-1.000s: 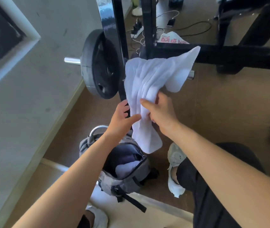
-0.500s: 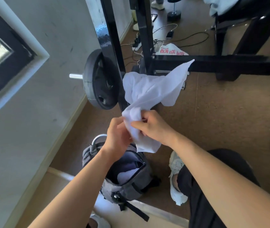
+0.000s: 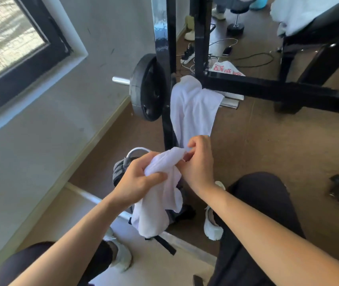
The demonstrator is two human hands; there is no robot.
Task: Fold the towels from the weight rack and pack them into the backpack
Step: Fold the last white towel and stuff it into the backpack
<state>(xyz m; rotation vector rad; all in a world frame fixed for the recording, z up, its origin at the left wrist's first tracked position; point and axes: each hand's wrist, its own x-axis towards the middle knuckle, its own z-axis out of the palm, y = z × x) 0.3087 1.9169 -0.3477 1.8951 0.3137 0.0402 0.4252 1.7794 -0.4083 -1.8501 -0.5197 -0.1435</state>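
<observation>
Both hands grip a bunched white towel (image 3: 160,182) in front of me. My left hand (image 3: 137,182) clutches its middle, and my right hand (image 3: 198,164) pinches its upper end. Its lower part hangs over the grey backpack (image 3: 120,172) on the floor, hiding most of the bag and its opening. Another white towel (image 3: 193,108) hangs over the silver bar of the black weight rack (image 3: 164,58), with its lower edge behind my right hand.
A black weight plate (image 3: 146,93) sits on the bar left of the rack upright. The wall and a window (image 3: 9,38) are at the left. A black bench (image 3: 319,27) with white cloth stands at the back right. Cables, a power strip (image 3: 188,56) and a dumbbell (image 3: 235,27) lie behind.
The held towel has come down from in front of the rack and is gathered into a bunch over the backpack. The towel on the bar now shows.
</observation>
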